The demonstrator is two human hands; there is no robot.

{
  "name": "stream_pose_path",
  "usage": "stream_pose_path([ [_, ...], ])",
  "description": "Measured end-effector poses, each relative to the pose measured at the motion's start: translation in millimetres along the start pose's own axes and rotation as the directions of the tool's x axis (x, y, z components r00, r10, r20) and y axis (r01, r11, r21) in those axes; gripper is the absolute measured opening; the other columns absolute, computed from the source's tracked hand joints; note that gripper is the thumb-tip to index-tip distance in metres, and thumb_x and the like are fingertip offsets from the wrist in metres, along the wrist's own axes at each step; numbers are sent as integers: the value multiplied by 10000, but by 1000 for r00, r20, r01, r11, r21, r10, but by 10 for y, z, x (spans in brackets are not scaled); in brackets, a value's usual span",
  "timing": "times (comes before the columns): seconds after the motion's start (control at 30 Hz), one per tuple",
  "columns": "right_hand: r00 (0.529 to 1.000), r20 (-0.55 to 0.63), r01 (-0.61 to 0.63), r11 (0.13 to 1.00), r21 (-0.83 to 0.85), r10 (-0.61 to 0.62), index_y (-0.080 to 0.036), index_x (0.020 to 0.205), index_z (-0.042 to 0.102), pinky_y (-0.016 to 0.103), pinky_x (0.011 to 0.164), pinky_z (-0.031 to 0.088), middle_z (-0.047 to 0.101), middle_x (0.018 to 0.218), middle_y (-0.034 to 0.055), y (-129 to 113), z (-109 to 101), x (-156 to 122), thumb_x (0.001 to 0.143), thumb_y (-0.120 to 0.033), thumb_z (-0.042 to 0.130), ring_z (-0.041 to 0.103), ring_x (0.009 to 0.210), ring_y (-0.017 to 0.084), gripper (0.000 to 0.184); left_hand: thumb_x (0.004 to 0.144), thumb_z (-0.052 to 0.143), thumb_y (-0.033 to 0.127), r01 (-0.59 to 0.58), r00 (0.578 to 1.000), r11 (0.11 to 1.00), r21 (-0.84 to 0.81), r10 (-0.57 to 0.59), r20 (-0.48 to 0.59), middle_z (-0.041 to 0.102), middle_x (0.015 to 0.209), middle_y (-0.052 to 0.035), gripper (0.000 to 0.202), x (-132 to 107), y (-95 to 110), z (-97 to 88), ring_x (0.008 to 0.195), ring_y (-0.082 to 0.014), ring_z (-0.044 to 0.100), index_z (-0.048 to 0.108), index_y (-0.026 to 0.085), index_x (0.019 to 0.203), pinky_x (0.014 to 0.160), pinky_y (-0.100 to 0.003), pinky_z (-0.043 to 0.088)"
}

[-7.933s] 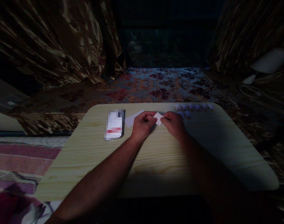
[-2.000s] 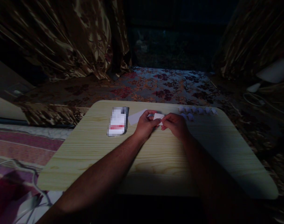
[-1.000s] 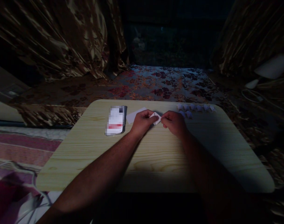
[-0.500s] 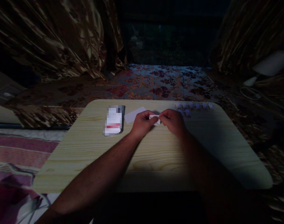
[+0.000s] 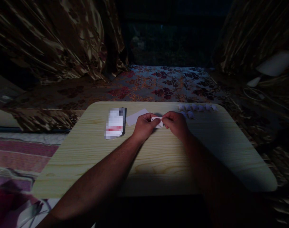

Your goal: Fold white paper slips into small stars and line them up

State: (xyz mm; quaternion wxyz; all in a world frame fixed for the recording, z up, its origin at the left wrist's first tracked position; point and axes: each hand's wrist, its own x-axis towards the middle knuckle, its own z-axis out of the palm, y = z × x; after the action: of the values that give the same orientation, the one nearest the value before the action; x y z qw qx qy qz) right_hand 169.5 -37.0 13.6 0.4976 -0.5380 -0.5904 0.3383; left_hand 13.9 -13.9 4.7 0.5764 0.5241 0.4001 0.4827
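Note:
Between my hands, over the middle of the table (image 5: 158,152), is a small folded piece of white paper (image 5: 158,124). My left hand (image 5: 146,124) grips its left side, the thumb lying across it. At its right edge my right hand (image 5: 174,122) pinches it with thumb and fingertips. Fingers hide part of the paper. Beyond my left hand lies a flat white strip of paper (image 5: 135,117). Several small folded paper pieces (image 5: 200,107) sit in two rows at the table's far right.
A phone-shaped object (image 5: 114,123), blurred by pixels, lies on the table left of the paper strip. Past the far edge is a ledge with flowered cloth (image 5: 163,82). A white lamp (image 5: 274,65) stands at the right, and striped bedding (image 5: 21,155) is at the left.
Both hands stay nearly in place with the folded paper between them. The fingers have shifted only slightly on it. Nothing else on the table has visibly moved.

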Motion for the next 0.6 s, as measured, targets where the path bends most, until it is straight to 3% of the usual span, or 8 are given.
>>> stream_pose_path([
  [0.6,1000,8,-18,1000,24,18,-172,723,657,227,464,343,551,488,-36,-21,-9,-7,728,-288,610,488,462,107,125,656,780,265,25,1000,999,-20,-24,19,676,652,-8,195,-4,15,9,547,-100,557,697,122,758,555,-233,421],
])
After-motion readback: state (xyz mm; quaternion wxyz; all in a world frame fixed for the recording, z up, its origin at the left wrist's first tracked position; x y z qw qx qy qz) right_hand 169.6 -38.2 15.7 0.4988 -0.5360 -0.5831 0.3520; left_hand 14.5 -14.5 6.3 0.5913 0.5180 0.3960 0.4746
